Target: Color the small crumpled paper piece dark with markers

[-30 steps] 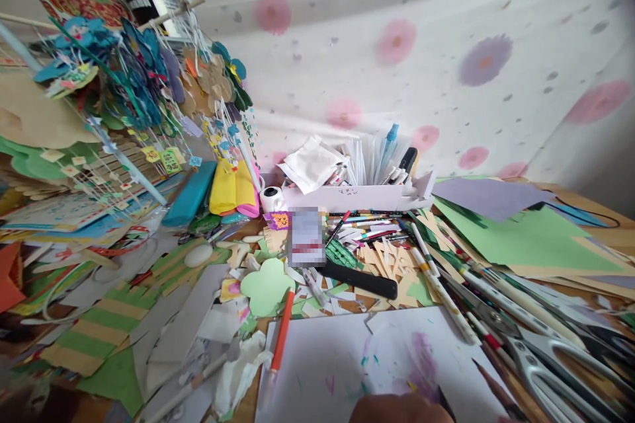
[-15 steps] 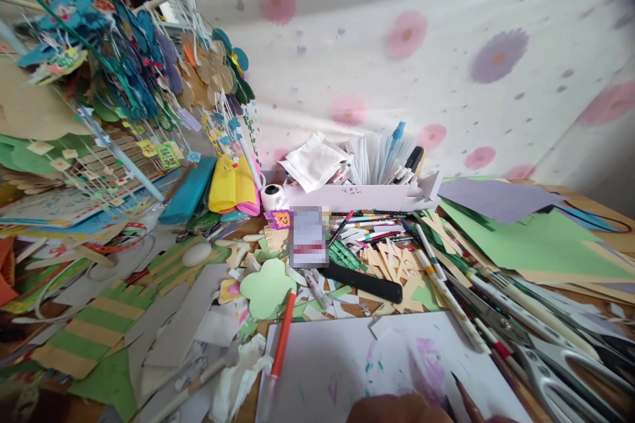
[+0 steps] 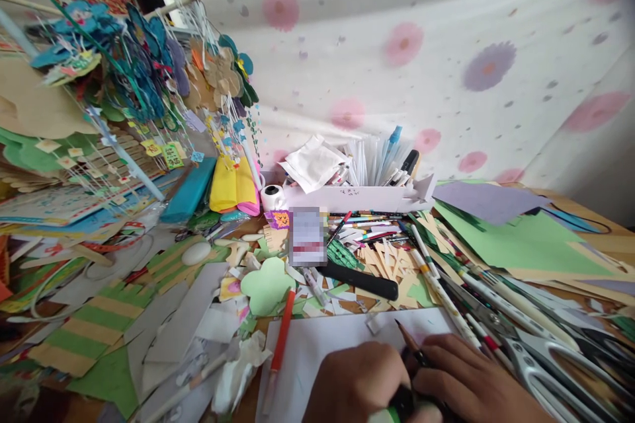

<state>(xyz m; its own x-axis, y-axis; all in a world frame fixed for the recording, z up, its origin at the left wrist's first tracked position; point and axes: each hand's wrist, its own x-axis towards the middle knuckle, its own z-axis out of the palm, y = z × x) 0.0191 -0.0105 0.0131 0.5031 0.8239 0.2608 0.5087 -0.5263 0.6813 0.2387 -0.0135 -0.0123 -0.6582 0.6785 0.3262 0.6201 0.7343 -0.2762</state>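
Observation:
My right hand (image 3: 461, 380) is closed around a pencil (image 3: 409, 338), whose sharpened tip points up and to the left. Beside it, my left hand (image 3: 360, 377) is curled shut on a black and green object (image 3: 401, 403), mostly hidden by the fingers; I cannot tell its kind. The hands are close together above a white sheet of paper (image 3: 310, 337). An orange-capped pen (image 3: 282, 337) lies along the sheet's left edge, and a small white scrap (image 3: 380, 321) lies at its top.
Silver scissors (image 3: 533, 370) and several pens lie at the right. A black-handled tool (image 3: 364, 281), a green paper flower (image 3: 268, 285) and paper scraps lie beyond the sheet. A white box (image 3: 347, 198) of supplies stands behind. Crumpled tissue (image 3: 241, 373) lies left.
Both hands have come up from the bottom edge into fuller view over the paper, covering its purple marks. The pencil has moved up and left with my right hand.

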